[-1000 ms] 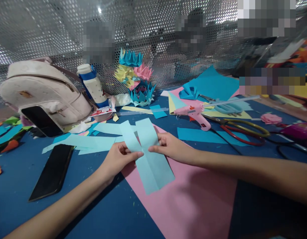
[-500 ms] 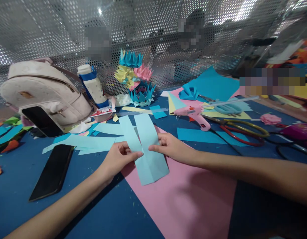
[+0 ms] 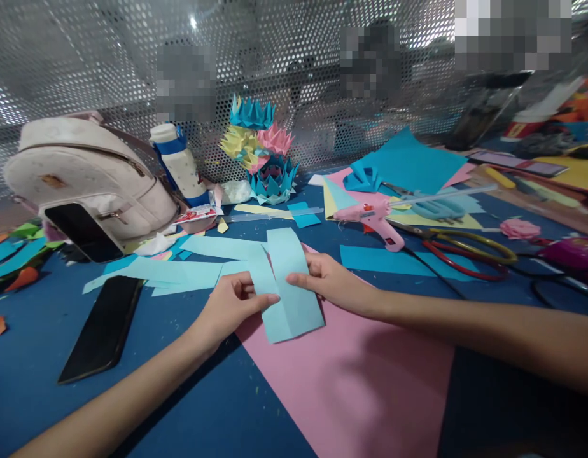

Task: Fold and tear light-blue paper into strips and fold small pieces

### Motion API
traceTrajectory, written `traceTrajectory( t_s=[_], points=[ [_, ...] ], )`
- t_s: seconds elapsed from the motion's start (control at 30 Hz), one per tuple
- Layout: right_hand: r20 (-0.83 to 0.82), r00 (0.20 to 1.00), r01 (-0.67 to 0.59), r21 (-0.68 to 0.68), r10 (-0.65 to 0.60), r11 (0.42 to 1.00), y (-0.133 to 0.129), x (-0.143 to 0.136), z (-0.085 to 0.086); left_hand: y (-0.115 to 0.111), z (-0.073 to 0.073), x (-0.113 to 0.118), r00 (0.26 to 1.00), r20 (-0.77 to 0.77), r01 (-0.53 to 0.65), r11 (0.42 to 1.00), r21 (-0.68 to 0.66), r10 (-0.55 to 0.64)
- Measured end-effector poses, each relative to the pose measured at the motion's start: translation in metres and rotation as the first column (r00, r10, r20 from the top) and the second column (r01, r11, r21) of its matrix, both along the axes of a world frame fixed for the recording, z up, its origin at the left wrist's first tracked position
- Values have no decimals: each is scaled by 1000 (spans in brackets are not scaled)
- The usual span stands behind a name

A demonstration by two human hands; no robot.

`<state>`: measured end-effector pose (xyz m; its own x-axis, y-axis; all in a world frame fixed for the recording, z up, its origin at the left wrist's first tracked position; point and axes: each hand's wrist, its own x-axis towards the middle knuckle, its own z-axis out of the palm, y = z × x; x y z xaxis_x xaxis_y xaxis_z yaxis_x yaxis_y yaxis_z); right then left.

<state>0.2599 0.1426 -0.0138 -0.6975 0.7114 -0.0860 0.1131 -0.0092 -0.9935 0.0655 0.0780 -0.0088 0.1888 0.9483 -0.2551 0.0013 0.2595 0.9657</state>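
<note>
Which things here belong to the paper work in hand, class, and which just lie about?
Belonging: light-blue paper, held by left hand and right hand; probably pink glue gun, red-yellow scissors.

Apparently lying about: backpack, phone leaning on it, bottle.

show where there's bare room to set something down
Below the left hand, blue tabletop shows between forearm and pink sheet; another patch lies left of the flat black phone. Crowded: around the pink glue gun and scissors.
</note>
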Motion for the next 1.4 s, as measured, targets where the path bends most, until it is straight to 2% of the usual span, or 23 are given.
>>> traceTrajectory(
  t_s=[0.07, 0.27, 0.47, 0.67, 0.8, 0.97, 1.07, 1.17, 1.4],
  points=[
    [25, 999, -23, 27, 22, 999, 1, 1, -2, 0, -3, -2, 999, -18, -35, 999, 38, 35],
    [63, 997, 51, 72, -55, 996, 1, 0, 2, 1, -7, -3, 994, 4, -113, 989, 94, 114],
    [-19, 997, 77, 18, -76, 997, 1, -1, 2, 0, -2, 0, 999, 31, 19, 1000, -8, -19],
    [-57, 998, -40, -118, 34, 992, 2, 0, -5, 1, -7, -3, 997, -30, -65, 996, 61, 67],
    [-65, 998, -3, -79, -2, 997, 2, -1, -6, 0, -8, -3, 996, -22, -88, 992, 94, 90],
    [-81, 997, 8, -80, -14, 997, 2, 0, -7, 0, -3, -1, 998, 1, -58, 997, 42, 58],
    [-104, 994, -33, -113, 21, 993, 1, 0, -6, 1, -2, 0, 1000, 0, 0, 1000, 20, 0],
    [-107, 991, -96, -117, 83, 989, 1, 1, -5, 1, -3, -1, 999, -44, -28, 999, 38, 30],
    [-61, 996, -75, -51, 72, 996, 2, 1, -7, -1, -4, -2, 999, -36, -32, 999, 22, 32]
  ],
)
